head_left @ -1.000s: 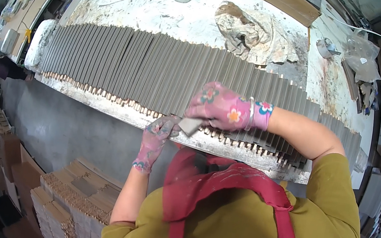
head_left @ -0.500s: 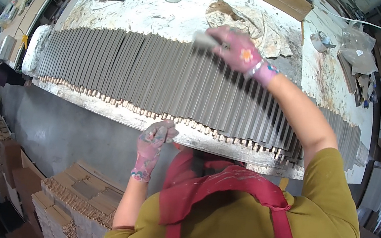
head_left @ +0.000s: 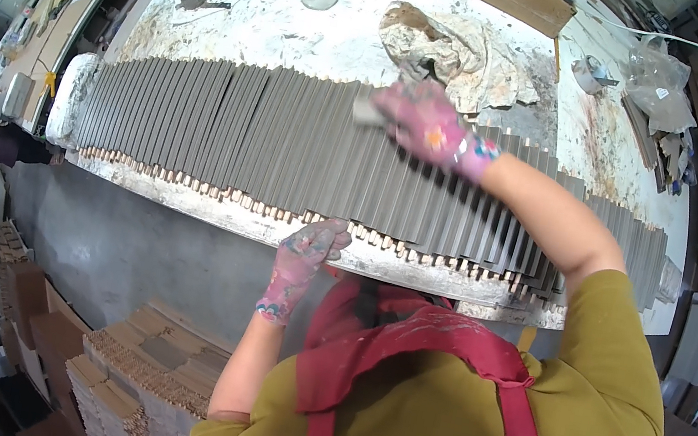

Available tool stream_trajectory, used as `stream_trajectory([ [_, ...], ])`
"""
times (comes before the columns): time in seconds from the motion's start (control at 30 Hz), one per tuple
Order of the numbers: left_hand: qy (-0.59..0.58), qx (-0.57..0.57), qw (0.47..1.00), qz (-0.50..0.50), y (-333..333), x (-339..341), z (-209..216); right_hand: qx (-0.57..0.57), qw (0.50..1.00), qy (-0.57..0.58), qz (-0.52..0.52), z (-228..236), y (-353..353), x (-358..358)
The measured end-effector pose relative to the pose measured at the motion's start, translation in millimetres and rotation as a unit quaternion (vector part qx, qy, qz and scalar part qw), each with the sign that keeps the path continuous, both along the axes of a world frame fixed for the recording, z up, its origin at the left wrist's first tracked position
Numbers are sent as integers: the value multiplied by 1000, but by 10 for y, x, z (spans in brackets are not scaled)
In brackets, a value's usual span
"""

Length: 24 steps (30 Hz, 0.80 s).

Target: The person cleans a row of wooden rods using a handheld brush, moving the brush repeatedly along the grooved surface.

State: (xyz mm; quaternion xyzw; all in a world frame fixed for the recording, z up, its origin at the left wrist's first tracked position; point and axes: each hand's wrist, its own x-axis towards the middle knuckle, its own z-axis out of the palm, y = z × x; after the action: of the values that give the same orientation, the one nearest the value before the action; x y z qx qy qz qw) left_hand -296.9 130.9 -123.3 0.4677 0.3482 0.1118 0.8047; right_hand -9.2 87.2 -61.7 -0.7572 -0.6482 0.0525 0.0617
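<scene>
Head view: I see the right hand (head_left: 425,124), gripping a pale block (head_left: 368,111), has shifted from the grey strips' (head_left: 301,145) near ends toward their far ends; left hand (head_left: 307,246) curled, contents unclear.

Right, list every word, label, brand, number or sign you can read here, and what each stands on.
No text can be read.
Clear plastic bag: small white mark, too small to read.
Pale block in the right hand: blurred, no lettering visible.
Gray strips: no lettering visible.
Glove on the left hand: patterned cuff, no words visible.
</scene>
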Motion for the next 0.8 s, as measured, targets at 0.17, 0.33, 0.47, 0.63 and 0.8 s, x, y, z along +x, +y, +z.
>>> stream_trajectory([
  [0.17, 31, 46, 998, -33, 26, -29, 54, -48, 955, 143, 257, 267, -460, -599],
  [0.33, -8, -42, 994, -105, 120, -27, -114, 102, 986, 121, 61, -66, -184, -411],
  [0.47, 1, -13, 996, -84, 111, -73, 12, 16, 965, 136, 222, 69, -544, -736],
  [0.63, -50, -62, 988, -130, 147, -80, -70, 115, 982, 119, -91, 142, -154, 129],
  [0.8, -57, 5, 997, -56, 0, 15, -17, 37, 999, -29, 2, 22, -223, 106],
])
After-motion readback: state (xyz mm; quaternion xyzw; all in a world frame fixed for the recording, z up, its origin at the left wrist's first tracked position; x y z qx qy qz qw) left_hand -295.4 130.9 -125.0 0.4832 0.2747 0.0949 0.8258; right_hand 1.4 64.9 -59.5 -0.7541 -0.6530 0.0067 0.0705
